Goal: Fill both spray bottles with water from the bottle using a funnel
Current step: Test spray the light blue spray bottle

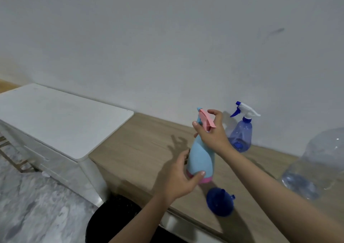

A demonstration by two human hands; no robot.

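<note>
The left hand [178, 177] grips the base of the light-blue sprayer [200, 160] upright on the wooden top [141, 149]; the right hand [212, 131] clasps its pink head [205, 119]. No writing is legible.

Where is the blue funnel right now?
In the head view, the blue plastic funnel lies on the wooden counter, near its front edge, just right of the left hand and in front of the light-blue spray bottle.

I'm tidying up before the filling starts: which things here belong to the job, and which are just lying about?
For the job:
light blue spray bottle, held by left hand and right hand
clear blue spray bottle
blue funnel
big water bottle

Just there:
white cabinet
black bin
</note>
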